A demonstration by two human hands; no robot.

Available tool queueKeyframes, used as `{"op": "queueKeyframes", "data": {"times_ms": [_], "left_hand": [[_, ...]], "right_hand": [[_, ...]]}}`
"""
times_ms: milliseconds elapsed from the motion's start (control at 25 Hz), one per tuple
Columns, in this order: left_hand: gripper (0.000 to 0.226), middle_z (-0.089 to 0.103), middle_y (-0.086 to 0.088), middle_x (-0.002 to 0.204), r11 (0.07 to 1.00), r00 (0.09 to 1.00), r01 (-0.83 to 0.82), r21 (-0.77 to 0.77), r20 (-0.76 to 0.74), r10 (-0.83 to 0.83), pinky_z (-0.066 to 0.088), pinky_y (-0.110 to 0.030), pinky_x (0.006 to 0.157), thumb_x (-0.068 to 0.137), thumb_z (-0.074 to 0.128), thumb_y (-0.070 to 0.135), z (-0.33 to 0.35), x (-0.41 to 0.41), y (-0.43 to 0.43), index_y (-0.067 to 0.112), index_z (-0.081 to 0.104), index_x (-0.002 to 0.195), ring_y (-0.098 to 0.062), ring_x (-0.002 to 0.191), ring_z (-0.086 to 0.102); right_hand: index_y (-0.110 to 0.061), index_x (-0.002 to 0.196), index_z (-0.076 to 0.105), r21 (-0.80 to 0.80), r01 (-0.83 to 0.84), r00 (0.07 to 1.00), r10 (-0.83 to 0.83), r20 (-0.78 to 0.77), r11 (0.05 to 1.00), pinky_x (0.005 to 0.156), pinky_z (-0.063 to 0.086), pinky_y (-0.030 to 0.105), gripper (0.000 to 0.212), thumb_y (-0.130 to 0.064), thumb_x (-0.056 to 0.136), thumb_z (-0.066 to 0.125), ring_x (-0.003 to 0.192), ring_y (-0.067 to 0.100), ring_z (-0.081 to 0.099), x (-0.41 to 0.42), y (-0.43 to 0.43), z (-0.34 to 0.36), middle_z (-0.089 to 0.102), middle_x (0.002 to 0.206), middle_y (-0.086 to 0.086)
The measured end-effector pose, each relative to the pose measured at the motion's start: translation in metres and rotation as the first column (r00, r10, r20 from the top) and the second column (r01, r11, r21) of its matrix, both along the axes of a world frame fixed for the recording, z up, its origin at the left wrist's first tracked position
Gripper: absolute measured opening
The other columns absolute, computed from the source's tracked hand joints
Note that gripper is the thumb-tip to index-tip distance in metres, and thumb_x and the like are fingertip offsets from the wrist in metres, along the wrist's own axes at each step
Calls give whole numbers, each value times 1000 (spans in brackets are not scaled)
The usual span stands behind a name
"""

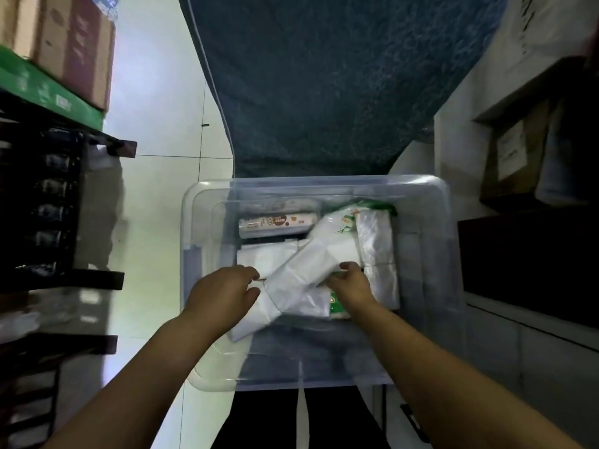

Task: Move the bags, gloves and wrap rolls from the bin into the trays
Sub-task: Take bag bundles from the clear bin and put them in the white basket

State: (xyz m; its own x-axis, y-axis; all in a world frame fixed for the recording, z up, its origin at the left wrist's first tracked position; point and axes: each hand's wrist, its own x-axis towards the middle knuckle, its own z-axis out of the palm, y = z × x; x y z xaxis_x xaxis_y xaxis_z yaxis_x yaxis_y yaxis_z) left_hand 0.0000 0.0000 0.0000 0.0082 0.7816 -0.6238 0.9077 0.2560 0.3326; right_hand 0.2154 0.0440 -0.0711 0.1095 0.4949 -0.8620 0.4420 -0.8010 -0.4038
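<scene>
Two hands are lowered into the bin (207, 380): the left hand (223, 294) is curled at the bag (311, 270) edge, contact uncertain, while the right hand (348, 281) is clenched on it, probably for lifting. Behind, a roll (277, 223) is left lying flat.
</scene>
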Motion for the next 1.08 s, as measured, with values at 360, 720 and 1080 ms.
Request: {"op": "queueKeyframes", "data": {"times_ms": [360, 720, 1080], "left_hand": [[34, 66, 1, 121, 998, 998, -48, 36, 33, 47, 50, -29, 80, 90, 53, 33, -27, -21, -1, 26, 57, 123, -19, 102, 62], [78, 58, 7, 128, 975, 892, -138, -174, 406, 199, 50, -38, 95, 60, 75, 50, -13, 8, 38, 36, 42, 129, -15, 112, 57], [34, 64, 4, 75, 903, 925, -362, 232, 208, 317, 41, -21, 53, 76, 64, 47, 38, -17, 62, 24, 64, 100, -20, 63, 59]], "right_hand": [[0, 115, 54, -47, 382, 919, -385, -88, 923, 84, 54, 46, 36, -8, 82, 67, 95, 36, 60, -51, 12, -25, 62, 103, 18], [-19, 99, 65, 85, 365, 747, -237, -621, 927, 64, 58, 24, 28, -6, 75, 67, 78, 14, 70, 1, 37, 90, 75, 85, 2], [-9, 94, 57, 13, 714, 645, -651, -400, 700, 67, 60, 28, 9, -2, 90, 55, 81, 22, 69, -7, 32, 61, 69, 89, 12]]}}
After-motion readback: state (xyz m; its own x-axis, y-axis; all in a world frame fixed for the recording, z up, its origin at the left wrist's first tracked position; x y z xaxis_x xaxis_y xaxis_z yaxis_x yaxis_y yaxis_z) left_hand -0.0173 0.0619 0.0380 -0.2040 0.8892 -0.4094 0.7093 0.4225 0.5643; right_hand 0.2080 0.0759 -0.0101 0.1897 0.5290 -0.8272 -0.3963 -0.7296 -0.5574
